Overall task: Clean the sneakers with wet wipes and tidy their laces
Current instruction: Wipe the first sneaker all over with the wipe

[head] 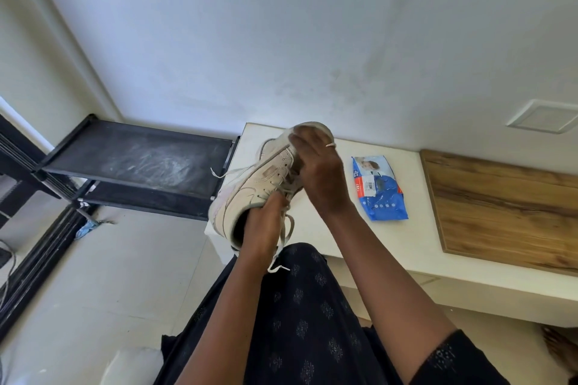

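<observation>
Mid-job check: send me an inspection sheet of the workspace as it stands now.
Surface: white counter, a wooden board lying on its right part.
Job's things: one sneaker held up over the counter's left end, laces untied and hanging; pack of wipes flat on the counter, right of the hands; no second sneaker seen.
Clutter: blue scrap on the floor by the black rack.
Hands: left hand grips the sneaker's heel opening; right hand lies over its top toward the toe; whether it holds a wipe cannot be told.
Cables: grey cables on the floor at the left edge.
Surroundings: black rack left of the counter; white wall with a square plate.
</observation>
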### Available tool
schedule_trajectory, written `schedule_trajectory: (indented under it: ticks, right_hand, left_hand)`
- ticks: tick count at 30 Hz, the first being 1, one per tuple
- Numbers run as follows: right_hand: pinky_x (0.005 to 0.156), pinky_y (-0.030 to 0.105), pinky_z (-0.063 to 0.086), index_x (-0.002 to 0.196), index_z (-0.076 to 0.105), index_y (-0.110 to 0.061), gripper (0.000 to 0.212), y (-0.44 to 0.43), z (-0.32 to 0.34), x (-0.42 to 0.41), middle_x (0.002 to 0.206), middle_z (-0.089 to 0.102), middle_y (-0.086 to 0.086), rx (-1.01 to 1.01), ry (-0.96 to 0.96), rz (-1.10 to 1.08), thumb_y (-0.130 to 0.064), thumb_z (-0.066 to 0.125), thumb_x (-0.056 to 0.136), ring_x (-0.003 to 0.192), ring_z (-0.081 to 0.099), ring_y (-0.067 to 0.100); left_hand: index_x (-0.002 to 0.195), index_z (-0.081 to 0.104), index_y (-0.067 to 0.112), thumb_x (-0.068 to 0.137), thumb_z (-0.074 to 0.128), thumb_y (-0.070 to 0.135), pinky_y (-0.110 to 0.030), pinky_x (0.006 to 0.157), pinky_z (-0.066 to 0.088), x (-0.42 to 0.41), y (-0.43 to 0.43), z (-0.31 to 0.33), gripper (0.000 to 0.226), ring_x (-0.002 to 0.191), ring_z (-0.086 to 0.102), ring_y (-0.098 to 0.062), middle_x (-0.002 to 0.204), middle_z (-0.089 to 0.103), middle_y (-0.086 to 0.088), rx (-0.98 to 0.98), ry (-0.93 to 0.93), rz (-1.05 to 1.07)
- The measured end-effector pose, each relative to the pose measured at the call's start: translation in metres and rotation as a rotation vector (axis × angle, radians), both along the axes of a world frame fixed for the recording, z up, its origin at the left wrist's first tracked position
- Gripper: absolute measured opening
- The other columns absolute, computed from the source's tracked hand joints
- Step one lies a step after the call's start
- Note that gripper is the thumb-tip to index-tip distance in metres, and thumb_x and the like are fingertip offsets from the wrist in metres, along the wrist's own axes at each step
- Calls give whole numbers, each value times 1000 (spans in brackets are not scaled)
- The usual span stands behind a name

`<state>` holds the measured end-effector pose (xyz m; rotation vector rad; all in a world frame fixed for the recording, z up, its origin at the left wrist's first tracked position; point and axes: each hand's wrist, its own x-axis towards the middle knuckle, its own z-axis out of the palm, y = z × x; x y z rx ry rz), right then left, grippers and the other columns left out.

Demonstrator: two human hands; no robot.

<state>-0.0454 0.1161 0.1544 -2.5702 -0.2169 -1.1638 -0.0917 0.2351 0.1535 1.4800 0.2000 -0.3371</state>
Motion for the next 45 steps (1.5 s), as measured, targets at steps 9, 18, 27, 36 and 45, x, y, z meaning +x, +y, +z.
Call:
schedule_trajectory:
  ticks: [9, 18, 27, 36, 45]
  right_hand:
    - [91, 33, 45, 106, 68, 4, 41, -7, -6, 1, 110, 66, 17, 192, -61, -151, 17, 47, 74, 105, 58, 29]
    - [92, 34, 49, 108, 68, 3, 28, -45, -27, -12, 108, 67, 16, -197, -57, -25, 7, 48, 88, 104, 61, 29]
    - [93, 27, 40, 106, 69, 1, 46, -47, -27, 0, 113, 66, 17, 242, -51, -229, 17, 40, 74, 103, 62, 34]
    - [87, 33, 50, 104, 70, 1, 37, -48, -58, -23, 110, 67, 15, 301, 0, -260, 1, 39, 83, 101, 64, 32]
    - [78, 21, 45, 94, 72, 2, 34, -81, -16, 25, 96, 71, 11, 377, 122, -229, 9, 46, 73, 84, 68, 31]
  left_hand:
    - [68, 54, 7, 79, 48, 6, -28, 60, 37, 15, -7, 2, 13, 63, 48, -18, 68, 53, -8, -356, 202, 77]
    - [107, 62, -7, 85, 37, 0, -36, 92, 47, 16, -22, 3, 34, 100, 63, -31, 106, 68, -20, -610, 261, 47]
    - [107, 62, -11, 83, 33, 5, -40, 96, 48, 22, -42, 2, 41, 100, 65, -35, 109, 65, -27, -794, 400, 2]
    - [119, 55, -10, 82, 30, 10, -45, 88, 51, 29, -57, -9, 49, 90, 68, -36, 107, 66, -28, -836, 434, -60]
    - [91, 66, -3, 87, 28, 12, -37, 81, 51, 27, -66, -24, 41, 68, 70, -28, 82, 71, -18, -705, 458, -86]
